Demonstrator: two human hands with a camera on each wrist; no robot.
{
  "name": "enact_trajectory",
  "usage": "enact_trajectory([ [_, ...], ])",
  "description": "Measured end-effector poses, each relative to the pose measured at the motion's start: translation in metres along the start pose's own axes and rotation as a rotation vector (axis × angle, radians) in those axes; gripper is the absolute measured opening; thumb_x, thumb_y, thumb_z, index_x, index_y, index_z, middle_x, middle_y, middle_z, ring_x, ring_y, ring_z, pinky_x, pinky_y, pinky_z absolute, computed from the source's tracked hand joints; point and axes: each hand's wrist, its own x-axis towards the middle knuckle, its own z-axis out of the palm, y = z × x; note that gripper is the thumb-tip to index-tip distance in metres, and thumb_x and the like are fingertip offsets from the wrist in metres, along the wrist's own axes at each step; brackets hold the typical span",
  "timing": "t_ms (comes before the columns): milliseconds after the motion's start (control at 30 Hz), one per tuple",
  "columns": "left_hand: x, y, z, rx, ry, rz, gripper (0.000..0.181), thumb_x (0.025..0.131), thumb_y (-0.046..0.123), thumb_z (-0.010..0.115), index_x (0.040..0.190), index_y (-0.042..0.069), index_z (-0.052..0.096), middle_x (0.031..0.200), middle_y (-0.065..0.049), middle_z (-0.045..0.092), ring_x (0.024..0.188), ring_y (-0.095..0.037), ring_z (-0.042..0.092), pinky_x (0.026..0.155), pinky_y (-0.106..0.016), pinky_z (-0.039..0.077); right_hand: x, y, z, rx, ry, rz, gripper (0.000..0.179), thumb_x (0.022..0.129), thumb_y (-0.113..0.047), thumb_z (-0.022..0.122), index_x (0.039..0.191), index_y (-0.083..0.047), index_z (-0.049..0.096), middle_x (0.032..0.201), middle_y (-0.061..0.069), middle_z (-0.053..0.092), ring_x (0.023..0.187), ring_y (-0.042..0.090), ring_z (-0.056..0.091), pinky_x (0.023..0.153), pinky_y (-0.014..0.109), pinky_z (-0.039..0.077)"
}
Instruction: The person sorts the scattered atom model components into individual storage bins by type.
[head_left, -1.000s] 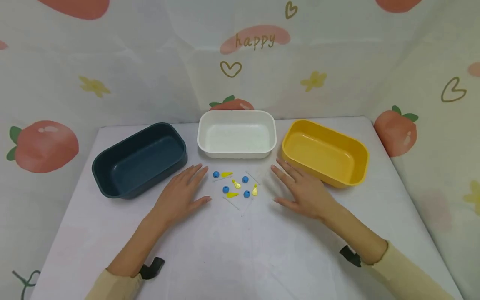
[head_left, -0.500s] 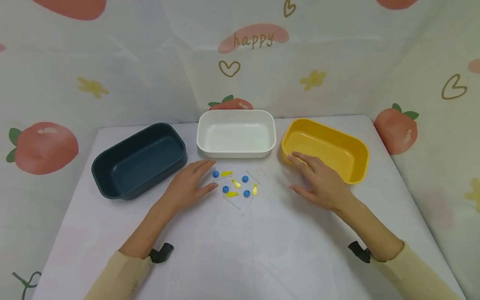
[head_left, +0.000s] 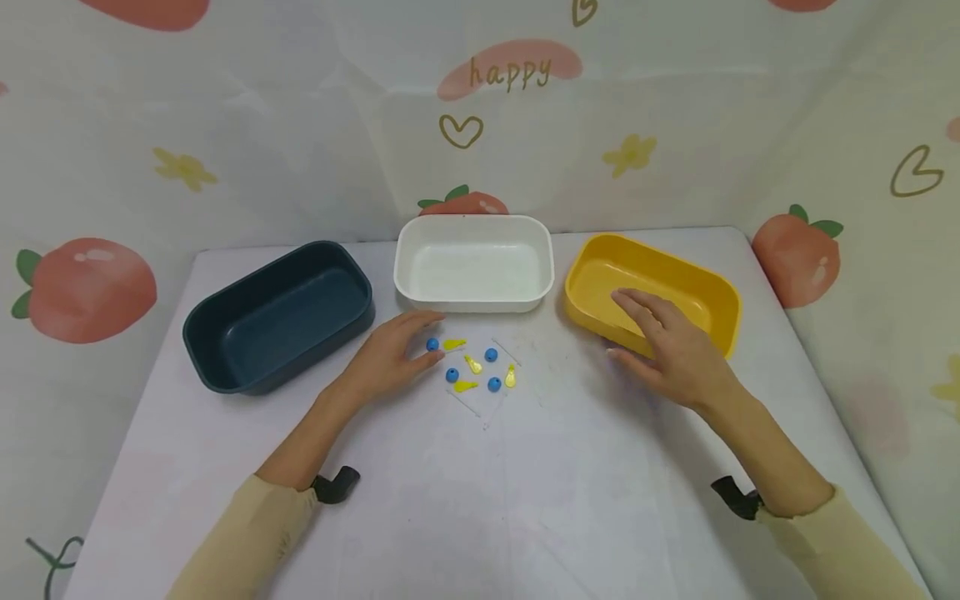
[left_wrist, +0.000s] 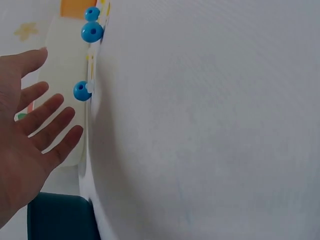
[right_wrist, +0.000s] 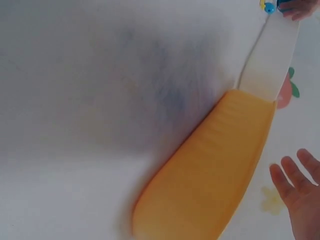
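My left hand (head_left: 390, 354) hovers with relaxed, spread fingers at the left side of a small group of pieces, its thumb and fingertips near a blue bead (head_left: 432, 344). More round blue beads (left_wrist: 92, 32) show in the left wrist view. Several small yellow drop-shaped pieces (head_left: 473, 364) and thin clear pins (head_left: 463, 403) lie among the beads on the white table. My right hand (head_left: 678, 354) is held over the near side of the yellow bin (head_left: 712, 354), fingers extended and nothing in them. In the right wrist view its fingers stand apart above the bin's rim.
A dark teal bin (head_left: 277, 379) stands at the left, angled. A white bin (head_left: 474, 306) sits at the back middle, just behind the small pieces. The table (head_left: 480, 517) backs onto a printed cloth (head_left: 300, 125), which also hangs at the sides.
My left hand has moved right and forward, closer to the beads. My right hand has moved right, away from the pieces and over the yellow bin. The small pieces have stayed put.
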Motion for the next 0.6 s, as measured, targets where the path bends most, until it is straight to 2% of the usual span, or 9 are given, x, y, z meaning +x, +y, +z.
enact_trajectory([
  [133, 0.006, 0.000, 0.004, -0.077, -0.013, 0.000, 0.053, 0.091, 0.025, 0.075, 0.139, 0.015, 0.057, 0.139, -0.002, 0.057, 0.130, -0.018, 0.050, 0.107, -0.038, 0.042, -0.005, 0.009, -0.003, 0.009, 0.013, 0.054, 0.071, 0.096, -0.052, 0.058, 0.150, -0.010, 0.041, 0.143, 0.016, 0.049, 0.125, 0.040, 0.050, 0.098, 0.057, 0.044],
  [267, 0.011, 0.000, 0.009, -0.107, -0.013, 0.002, 0.049, 0.089, 0.020, 0.076, 0.135, 0.014, 0.060, 0.134, -0.002, 0.060, 0.120, -0.016, 0.056, 0.100, -0.036, 0.047, -0.012, 0.016, -0.005, 0.010, 0.033, 0.113, 0.076, 0.085, -0.029, 0.076, 0.150, -0.010, 0.042, 0.144, 0.017, 0.049, 0.126, 0.040, 0.048, 0.099, 0.057, 0.043],
  [433, 0.015, -0.002, 0.013, -0.125, 0.005, -0.004, 0.044, 0.088, 0.015, 0.076, 0.131, 0.012, 0.064, 0.126, -0.003, 0.065, 0.104, -0.017, 0.059, 0.092, -0.036, 0.050, -0.021, 0.024, -0.007, 0.021, 0.054, 0.188, 0.079, 0.081, -0.023, 0.079, 0.151, -0.012, 0.042, 0.144, 0.018, 0.048, 0.125, 0.041, 0.049, 0.092, 0.061, 0.046],
  [600, 0.017, -0.004, 0.015, -0.149, 0.007, -0.024, 0.042, 0.088, 0.014, 0.076, 0.128, 0.013, 0.066, 0.122, -0.001, 0.068, 0.102, -0.016, 0.060, 0.090, -0.036, 0.050, -0.027, 0.032, -0.007, 0.033, 0.080, 0.216, 0.078, 0.081, -0.020, 0.078, 0.150, -0.012, 0.043, 0.143, 0.021, 0.048, 0.123, 0.042, 0.050, 0.089, 0.063, 0.047],
])
